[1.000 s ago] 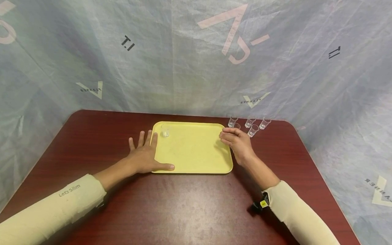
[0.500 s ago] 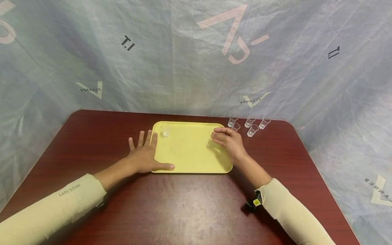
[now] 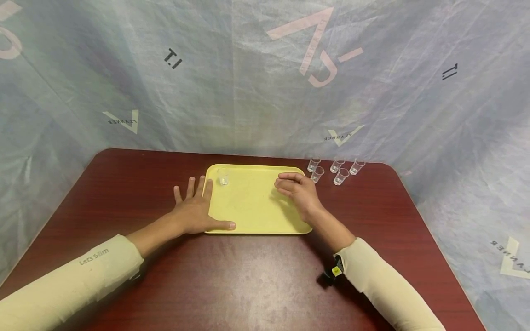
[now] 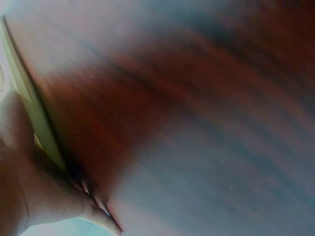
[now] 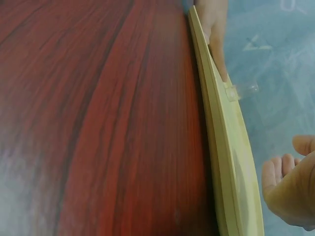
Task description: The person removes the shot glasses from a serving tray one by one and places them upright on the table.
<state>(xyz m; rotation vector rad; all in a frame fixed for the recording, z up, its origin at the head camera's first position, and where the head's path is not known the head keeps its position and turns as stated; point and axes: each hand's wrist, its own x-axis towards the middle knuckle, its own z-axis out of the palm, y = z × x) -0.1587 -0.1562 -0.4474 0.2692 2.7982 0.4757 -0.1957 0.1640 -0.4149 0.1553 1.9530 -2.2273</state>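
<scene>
A yellow tray point(image 3: 248, 207) lies on the table. My left hand point(image 3: 192, 214) rests at its left edge, fingers spread, the thumb along the near rim; the left wrist view shows this hand point(image 4: 44, 191) against the tray's edge. One clear shot glass point(image 3: 223, 177) stands in the tray's far left corner, close to the left fingertips. Over the right part of the tray hovers my right hand point(image 3: 300, 195), its fingers loosely bent. No glass shows between those fingers in the right wrist view, where the palm side point(image 5: 293, 191) is partly cut off by the frame.
Several clear shot glasses point(image 3: 341, 176) stand upright beyond the tray's right far corner, near the back edge of the dark red wooden table point(image 3: 256, 280). A grey printed curtain point(image 3: 248, 92) hangs behind and at both sides.
My right hand has moved left, from beside the shot glasses to over the tray, uncovering a glass it partly hid. The left hand has stayed in place.
</scene>
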